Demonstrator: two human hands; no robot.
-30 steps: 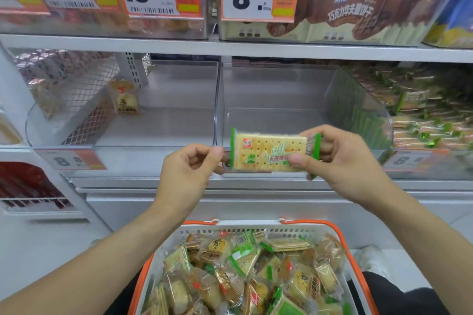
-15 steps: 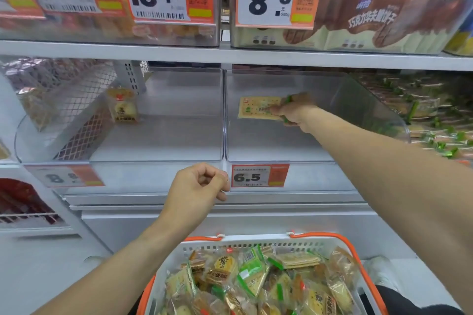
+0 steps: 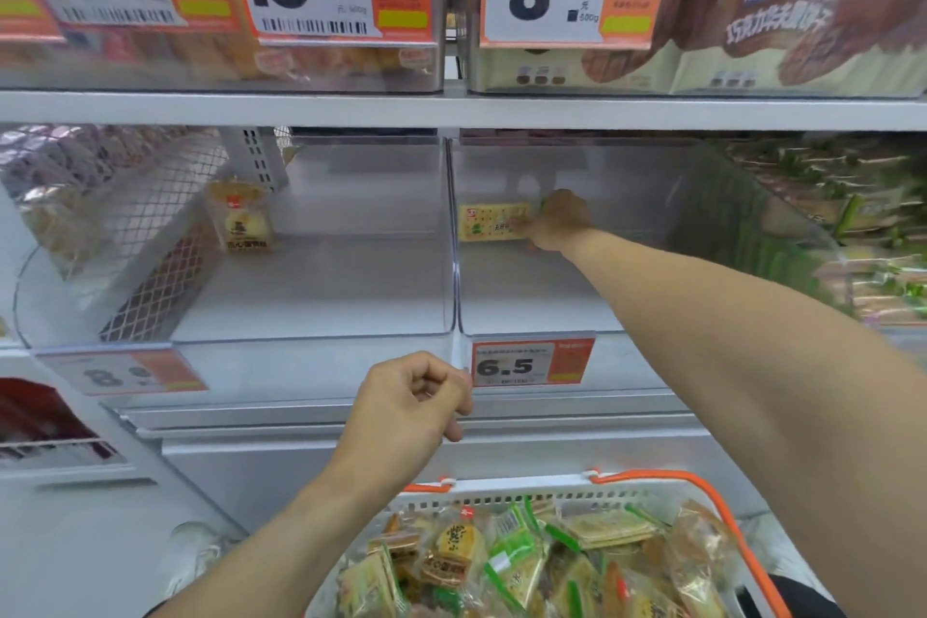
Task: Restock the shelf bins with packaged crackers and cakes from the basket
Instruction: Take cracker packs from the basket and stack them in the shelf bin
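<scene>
Right hand: right hand [image 3: 557,221] is reached deep into the middle clear bin [image 3: 652,296], fingers closed on the right end of a cracker pack [image 3: 489,222].
Cracker pack: yellow wrapper, held upright on its long edge at the rear of the middle clear bin, near that bin's left wall; whether its lower edge touches the bin floor cannot be told.
Left hand: left hand [image 3: 409,409] hangs in front of the middle clear bin's lower left corner, fingers curled loosely inward, nothing in them.
Price tag: a tag reading 6.5 [image 3: 531,364] sits on the front lip of the middle clear bin, just right of the left hand.
Left bin: the clear bin [image 3: 311,296] to the left of the middle clear bin holds one packaged cake [image 3: 246,221], standing at its back left.
Basket: a white basket with orange handles [image 3: 526,489] lies below the middle clear bin, filled with mixed wrapped crackers and cakes [image 3: 526,562].
Right neighbour: green-trimmed packs [image 3: 873,236] fill the bin to the right of the middle clear bin; blurred.
</scene>
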